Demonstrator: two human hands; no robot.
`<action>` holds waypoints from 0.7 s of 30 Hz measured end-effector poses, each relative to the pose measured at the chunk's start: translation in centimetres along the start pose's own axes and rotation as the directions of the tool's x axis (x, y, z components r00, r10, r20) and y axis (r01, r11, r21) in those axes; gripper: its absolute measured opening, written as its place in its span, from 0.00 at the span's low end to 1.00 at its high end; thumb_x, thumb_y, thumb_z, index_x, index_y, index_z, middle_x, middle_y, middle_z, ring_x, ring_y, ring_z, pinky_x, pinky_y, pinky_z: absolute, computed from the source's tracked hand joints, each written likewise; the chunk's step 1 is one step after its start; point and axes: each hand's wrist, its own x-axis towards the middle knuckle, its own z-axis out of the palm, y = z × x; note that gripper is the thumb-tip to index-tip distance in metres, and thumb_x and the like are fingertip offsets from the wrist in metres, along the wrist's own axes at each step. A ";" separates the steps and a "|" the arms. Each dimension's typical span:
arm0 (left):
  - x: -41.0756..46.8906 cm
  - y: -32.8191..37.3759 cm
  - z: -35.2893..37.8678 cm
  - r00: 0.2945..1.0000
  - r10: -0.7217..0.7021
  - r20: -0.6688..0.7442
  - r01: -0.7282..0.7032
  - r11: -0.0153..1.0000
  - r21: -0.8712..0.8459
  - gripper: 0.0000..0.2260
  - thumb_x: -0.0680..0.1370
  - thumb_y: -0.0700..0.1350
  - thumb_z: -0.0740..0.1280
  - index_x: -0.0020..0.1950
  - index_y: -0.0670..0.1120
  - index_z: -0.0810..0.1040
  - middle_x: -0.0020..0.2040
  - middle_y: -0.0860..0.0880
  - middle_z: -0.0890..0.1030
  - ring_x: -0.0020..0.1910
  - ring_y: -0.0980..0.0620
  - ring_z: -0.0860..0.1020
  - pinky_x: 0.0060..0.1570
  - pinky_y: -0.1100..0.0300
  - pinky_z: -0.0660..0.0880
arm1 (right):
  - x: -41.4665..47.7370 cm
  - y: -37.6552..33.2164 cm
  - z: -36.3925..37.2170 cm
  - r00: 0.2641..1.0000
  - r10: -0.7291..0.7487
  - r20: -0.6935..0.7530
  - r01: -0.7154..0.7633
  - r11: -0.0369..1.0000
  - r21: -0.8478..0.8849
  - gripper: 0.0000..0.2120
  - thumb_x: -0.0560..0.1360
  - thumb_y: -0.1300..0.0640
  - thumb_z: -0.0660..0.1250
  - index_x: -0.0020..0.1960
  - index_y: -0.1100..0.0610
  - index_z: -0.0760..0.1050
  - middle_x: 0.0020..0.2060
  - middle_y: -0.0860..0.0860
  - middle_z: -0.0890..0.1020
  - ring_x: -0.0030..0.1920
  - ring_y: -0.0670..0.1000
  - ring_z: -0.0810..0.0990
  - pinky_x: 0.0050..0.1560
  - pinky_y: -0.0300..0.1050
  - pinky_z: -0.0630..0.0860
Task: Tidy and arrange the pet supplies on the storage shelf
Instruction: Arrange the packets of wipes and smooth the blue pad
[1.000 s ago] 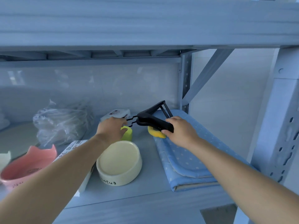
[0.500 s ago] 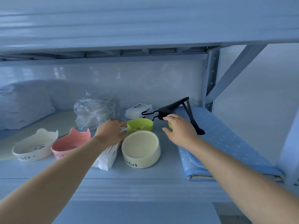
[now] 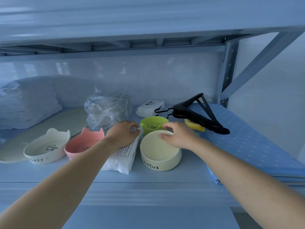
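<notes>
On the shelf, a person's L hand grips the top end of a white packet just beside the cream bowl, while the R hand pinches that bowl's far rim, prob. to slide both into a neater row.

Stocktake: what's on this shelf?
cream bowl: 1, cream, front centre
green bowl: 1, green, behind
pink bowl: 1, pink, left
white bowl: 1, white, far left
front packet: 1, white, beside cream bowl
back packet: 1, white, rear
plastic bag: 1, clear, rear
white stack: 1, white, rear left
mat: 1, blue, right
black tool: 1, black, on mat
yellow object: 1, yellow, under tool
left hand: grips front packet
right hand: pinches cream bowl
</notes>
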 end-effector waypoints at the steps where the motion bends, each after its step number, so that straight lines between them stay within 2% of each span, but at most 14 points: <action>1: 0.0 0.0 0.1 1.000 0.001 -0.005 -0.001 1.000 0.001 0.12 0.76 0.53 0.62 0.58 0.55 0.77 0.58 0.51 0.78 0.56 0.49 0.76 0.54 0.56 0.73 | 0.0 0.1 0.2 1.000 0.012 0.006 -0.012 1.000 0.014 0.16 0.72 0.43 0.67 0.57 0.48 0.77 0.54 0.44 0.81 0.53 0.46 0.78 0.50 0.44 0.75; 3: 0.1 0.2 0.0 1.000 0.026 0.004 -0.026 0.999 0.028 0.12 0.76 0.52 0.62 0.58 0.54 0.77 0.59 0.50 0.78 0.57 0.48 0.75 0.54 0.54 0.73 | 0.0 0.2 0.2 0.999 0.026 0.021 -0.027 0.998 0.052 0.11 0.71 0.44 0.68 0.50 0.47 0.79 0.48 0.44 0.82 0.49 0.46 0.79 0.49 0.46 0.76; 7: -0.3 1.2 -0.3 0.990 0.134 0.040 -0.136 0.990 0.048 0.13 0.77 0.50 0.63 0.60 0.56 0.76 0.61 0.52 0.76 0.60 0.50 0.73 0.57 0.54 0.72 | 0.0 0.2 -0.3 0.998 0.033 0.059 -0.037 0.996 0.082 0.11 0.71 0.45 0.69 0.51 0.48 0.79 0.49 0.45 0.82 0.50 0.47 0.79 0.52 0.48 0.76; 11: -1.9 3.9 0.2 0.965 0.242 0.105 -0.242 0.970 -0.011 0.14 0.76 0.52 0.63 0.61 0.57 0.75 0.63 0.54 0.76 0.61 0.52 0.73 0.59 0.56 0.70 | -0.6 0.6 -0.5 0.998 0.063 0.024 -0.065 0.994 0.091 0.08 0.72 0.46 0.68 0.47 0.47 0.80 0.44 0.45 0.83 0.45 0.47 0.80 0.47 0.46 0.77; 14: -3.4 5.9 1.0 0.949 0.267 0.169 -0.269 0.963 -0.013 0.17 0.77 0.53 0.62 0.66 0.57 0.71 0.68 0.54 0.70 0.65 0.51 0.70 0.61 0.54 0.69 | -1.2 1.1 -0.9 0.997 0.080 0.018 -0.081 0.992 0.100 0.08 0.72 0.46 0.68 0.47 0.48 0.79 0.41 0.44 0.82 0.42 0.46 0.79 0.38 0.42 0.73; 18: -4.9 7.4 1.6 0.957 0.232 0.173 -0.235 0.972 -0.002 0.19 0.78 0.56 0.60 0.69 0.58 0.68 0.74 0.57 0.60 0.69 0.51 0.65 0.64 0.52 0.67 | -2.2 1.6 -1.5 0.993 0.117 -0.001 -0.116 0.991 0.065 0.10 0.72 0.44 0.67 0.48 0.50 0.77 0.42 0.45 0.81 0.43 0.47 0.79 0.42 0.44 0.74; 21: -5.8 8.3 1.5 0.953 0.278 0.124 -0.274 0.961 -0.042 0.17 0.78 0.54 0.62 0.66 0.56 0.73 0.72 0.58 0.65 0.67 0.53 0.68 0.62 0.54 0.68 | -3.1 2.0 -2.0 0.992 0.126 0.007 -0.126 0.991 0.035 0.10 0.71 0.43 0.67 0.48 0.49 0.77 0.42 0.45 0.80 0.43 0.48 0.78 0.39 0.43 0.72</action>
